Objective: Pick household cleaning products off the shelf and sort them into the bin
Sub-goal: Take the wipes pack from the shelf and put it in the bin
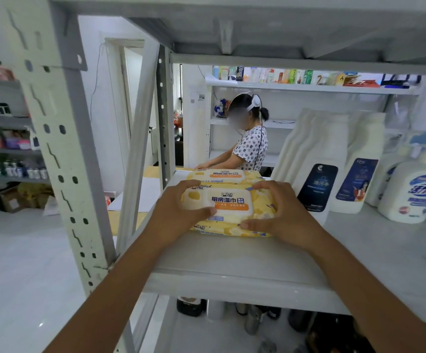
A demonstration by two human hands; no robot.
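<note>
We're mid-pick: left grip (181,212) and right grip (280,215) are both clutching the top wipes pack (232,202) on the shelf (232,256) — next it's needing a level lift.

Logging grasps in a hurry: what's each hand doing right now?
Left hand: closed, gripping the left end of the nearest wipes pack.
Right hand: closed, gripping the right end of the same pack.
</note>
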